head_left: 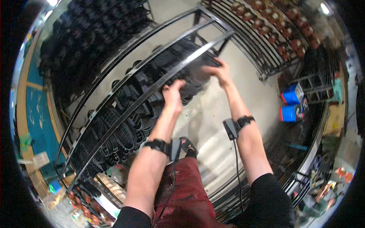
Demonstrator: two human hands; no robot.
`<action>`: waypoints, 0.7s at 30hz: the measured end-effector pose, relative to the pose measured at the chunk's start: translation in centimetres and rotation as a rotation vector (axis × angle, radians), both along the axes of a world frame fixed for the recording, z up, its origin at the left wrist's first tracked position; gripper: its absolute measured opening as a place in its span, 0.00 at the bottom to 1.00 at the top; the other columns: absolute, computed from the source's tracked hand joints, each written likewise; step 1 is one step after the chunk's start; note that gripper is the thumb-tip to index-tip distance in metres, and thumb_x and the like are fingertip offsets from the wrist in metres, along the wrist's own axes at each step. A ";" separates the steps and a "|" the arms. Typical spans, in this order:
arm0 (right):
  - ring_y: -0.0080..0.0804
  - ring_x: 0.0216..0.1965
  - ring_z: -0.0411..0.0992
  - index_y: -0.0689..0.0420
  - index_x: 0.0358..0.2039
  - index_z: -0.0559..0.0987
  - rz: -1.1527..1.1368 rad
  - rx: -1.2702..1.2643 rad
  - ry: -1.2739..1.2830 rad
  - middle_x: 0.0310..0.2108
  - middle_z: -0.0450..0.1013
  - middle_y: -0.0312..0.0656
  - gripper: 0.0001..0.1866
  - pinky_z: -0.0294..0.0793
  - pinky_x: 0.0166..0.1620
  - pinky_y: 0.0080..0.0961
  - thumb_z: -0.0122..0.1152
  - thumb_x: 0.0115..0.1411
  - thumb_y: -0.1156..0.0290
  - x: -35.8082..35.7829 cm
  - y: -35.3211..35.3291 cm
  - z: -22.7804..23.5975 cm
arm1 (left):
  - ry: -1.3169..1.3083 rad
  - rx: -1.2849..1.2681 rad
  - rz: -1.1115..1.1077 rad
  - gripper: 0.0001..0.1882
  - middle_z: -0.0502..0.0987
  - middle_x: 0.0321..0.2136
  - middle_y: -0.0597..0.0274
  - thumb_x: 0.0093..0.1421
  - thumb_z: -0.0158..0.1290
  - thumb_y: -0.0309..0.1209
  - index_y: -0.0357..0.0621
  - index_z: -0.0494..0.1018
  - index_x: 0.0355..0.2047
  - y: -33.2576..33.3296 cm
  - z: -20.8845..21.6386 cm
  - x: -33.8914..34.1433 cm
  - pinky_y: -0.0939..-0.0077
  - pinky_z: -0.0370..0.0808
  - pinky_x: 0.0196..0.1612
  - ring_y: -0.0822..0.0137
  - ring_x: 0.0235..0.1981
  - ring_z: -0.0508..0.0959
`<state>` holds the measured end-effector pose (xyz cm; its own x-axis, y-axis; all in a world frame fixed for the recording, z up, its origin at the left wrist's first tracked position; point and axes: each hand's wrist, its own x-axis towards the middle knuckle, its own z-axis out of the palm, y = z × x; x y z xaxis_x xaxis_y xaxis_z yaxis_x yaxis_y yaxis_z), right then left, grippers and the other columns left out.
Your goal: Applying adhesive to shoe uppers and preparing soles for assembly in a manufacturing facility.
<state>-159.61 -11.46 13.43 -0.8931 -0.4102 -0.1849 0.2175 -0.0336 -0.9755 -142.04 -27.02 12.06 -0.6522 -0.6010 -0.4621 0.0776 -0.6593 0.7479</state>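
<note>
A long rack of black metal bars [171, 72] runs diagonally in front of me, filled with black ribbed, grille-like parts [121, 133]. Between my hands, at the rack's near side, is a dark rounded part [198, 76], smeared by motion; its exact kind cannot be made out. My left hand [174, 94] is closed at its left side, thumb up, fingers mostly hidden. On the other side my right hand [221, 73] curls around its right edge, thumb toward the left. Both wrists carry black straps with small boxes and cables.
Another rack with rows of brown round parts [266, 22] stands at the far right. Blue cans [292, 95] sit on the right, near black crates [313, 85]. Stacked black parts [91, 34] fill the far left. At lower right is another person [321, 205]. My sandaled foot [186, 145] stands beside the rack.
</note>
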 end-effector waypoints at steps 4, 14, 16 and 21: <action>0.34 0.41 0.82 0.69 0.66 0.73 -0.129 -0.006 -0.004 0.48 0.82 0.48 0.40 0.81 0.47 0.26 0.76 0.50 0.83 10.2 6.5 -0.6 | -0.040 0.050 -0.123 0.18 0.82 0.38 0.61 0.53 0.62 0.29 0.34 0.78 0.44 2.9 3.8 14.4 0.69 0.75 0.50 0.68 0.41 0.79; 0.40 0.39 0.80 0.53 0.48 0.83 -0.088 0.484 -0.627 0.39 0.82 0.42 0.23 0.81 0.40 0.38 0.72 0.55 0.54 41.5 18.5 -0.9 | -0.365 -0.162 -0.426 0.41 0.81 0.55 0.44 0.45 0.64 0.35 0.32 0.73 0.61 -5.6 5.5 67.6 0.61 0.74 0.60 0.53 0.57 0.78; 0.36 0.33 0.77 0.60 0.47 0.84 0.218 0.772 -0.681 0.35 0.80 0.46 0.27 0.80 0.38 0.36 0.74 0.51 0.55 40.7 18.3 -5.0 | -0.360 -0.162 -0.194 0.39 0.82 0.52 0.45 0.44 0.66 0.33 0.32 0.74 0.59 -6.3 7.1 76.2 0.63 0.75 0.58 0.54 0.54 0.79; 0.33 0.33 0.79 0.67 0.53 0.80 1.311 0.590 -0.133 0.39 0.82 0.44 0.31 0.80 0.35 0.31 0.76 0.46 0.73 56.7 -12.6 3.3 | -0.555 -0.029 0.467 0.38 0.81 0.47 0.54 0.43 0.68 0.33 0.33 0.75 0.57 -1.8 7.9 94.9 0.67 0.74 0.58 0.61 0.52 0.78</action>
<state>-102.92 -24.06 16.78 0.0969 -0.7411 -0.6644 -0.1365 0.6513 -0.7465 -47.12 -28.80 20.00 0.0017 -0.7767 -0.6299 -0.0500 -0.6292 0.7757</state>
